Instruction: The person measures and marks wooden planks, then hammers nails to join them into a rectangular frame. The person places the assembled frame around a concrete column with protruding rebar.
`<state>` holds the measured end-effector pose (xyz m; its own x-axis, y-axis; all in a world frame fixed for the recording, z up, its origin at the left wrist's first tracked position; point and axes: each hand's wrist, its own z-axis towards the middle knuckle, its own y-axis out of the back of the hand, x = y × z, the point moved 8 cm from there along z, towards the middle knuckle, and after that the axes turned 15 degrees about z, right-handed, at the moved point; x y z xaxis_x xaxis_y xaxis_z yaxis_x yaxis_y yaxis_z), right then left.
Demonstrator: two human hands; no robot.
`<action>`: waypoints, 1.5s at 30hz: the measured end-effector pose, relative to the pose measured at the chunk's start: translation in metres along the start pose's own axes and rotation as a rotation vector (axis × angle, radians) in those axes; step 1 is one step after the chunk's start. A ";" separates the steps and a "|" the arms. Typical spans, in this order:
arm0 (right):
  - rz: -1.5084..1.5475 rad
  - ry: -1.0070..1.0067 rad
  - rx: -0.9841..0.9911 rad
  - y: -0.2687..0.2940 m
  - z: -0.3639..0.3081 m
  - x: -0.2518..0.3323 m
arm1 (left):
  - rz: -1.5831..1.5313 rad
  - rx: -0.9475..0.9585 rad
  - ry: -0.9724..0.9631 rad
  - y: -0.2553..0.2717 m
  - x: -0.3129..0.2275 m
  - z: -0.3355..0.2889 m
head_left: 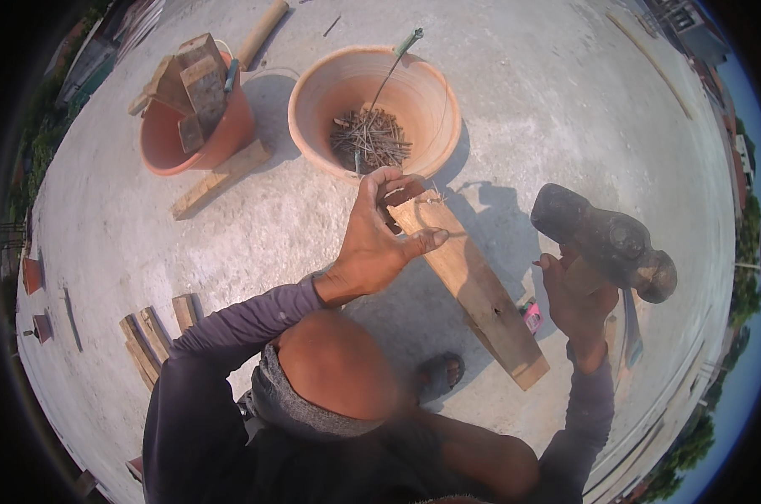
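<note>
My left hand (375, 244) grips the far end of a wooden plank (481, 290), thumb on its upper face and fingers curled round the end. The plank slants from that hand down to the right. Its far end looks rough, with small bits sticking up that I cannot make out clearly. In my raised right hand (577, 307) is a hammer (620, 237) with a heavy, dark head. The fingers wrap round its handle, which is mostly hidden. Just beyond my left hand stands a wide orange tub (435, 109) with a heap of nails (376, 141) inside.
An orange bucket (153, 149) full of wood offcuts (202, 84) stands far left, a loose wood piece (221, 179) beside it. Several short boards (149, 336) lie at the left. A pink object (532, 317) shows beside the plank, and my sandalled foot (439, 375) is below.
</note>
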<state>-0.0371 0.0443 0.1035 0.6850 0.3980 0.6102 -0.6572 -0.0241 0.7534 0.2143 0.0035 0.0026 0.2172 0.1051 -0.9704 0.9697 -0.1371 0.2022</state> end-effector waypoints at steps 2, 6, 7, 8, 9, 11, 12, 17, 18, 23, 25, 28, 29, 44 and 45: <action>0.260 0.012 -0.126 0.005 -0.003 -0.004 | 0.037 -0.002 0.004 0.000 0.000 0.000; 0.101 -0.166 0.159 -0.027 0.004 -0.013 | 0.131 -0.008 0.018 0.000 0.002 0.001; 0.098 -0.240 0.209 -0.030 0.006 -0.015 | 0.114 0.006 0.022 -0.001 0.003 0.001; 0.119 -0.334 0.174 -0.026 0.007 -0.017 | 0.090 0.009 0.012 -0.001 0.003 0.002; 0.162 -0.336 0.137 -0.021 0.010 -0.013 | 0.056 -0.003 -0.003 -0.001 0.002 0.002; 0.303 -0.293 0.031 -0.010 0.013 -0.002 | 0.010 0.002 -0.017 -0.002 0.002 0.001; 0.393 -0.234 -0.055 -0.003 0.015 0.003 | -0.011 0.006 -0.034 -0.002 0.000 0.001; 0.274 -0.220 -0.012 -0.010 0.011 -0.010 | 0.052 0.003 -0.011 -0.001 0.000 0.000; 0.166 -0.193 0.044 -0.014 0.009 -0.013 | 0.078 -0.010 -0.032 -0.001 -0.002 0.001; 0.495 -0.163 -0.162 -0.011 -0.002 -0.034 | 0.028 -0.001 -0.015 -0.002 0.001 0.000; 0.818 -0.193 -0.229 -0.013 -0.004 -0.043 | 0.016 -0.003 -0.025 -0.002 0.000 0.000; 0.170 -0.182 -0.001 -0.024 0.002 -0.038 | -0.004 -0.005 -0.041 -0.003 -0.002 0.002; 0.076 -0.162 0.118 -0.032 0.005 -0.037 | -0.007 -0.016 -0.038 -0.002 -0.002 0.003; 0.143 0.065 0.000 -0.019 0.007 -0.032 | 0.065 0.003 -0.018 0.000 -0.002 0.000; 0.187 0.114 -0.006 -0.011 0.004 -0.025 | 0.038 -0.002 -0.024 0.001 -0.002 -0.001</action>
<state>-0.0461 0.0313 0.0811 0.5108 0.4886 0.7074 -0.7716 -0.1023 0.6278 0.2146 0.0038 0.0052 0.2512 0.0759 -0.9650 0.9611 -0.1381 0.2393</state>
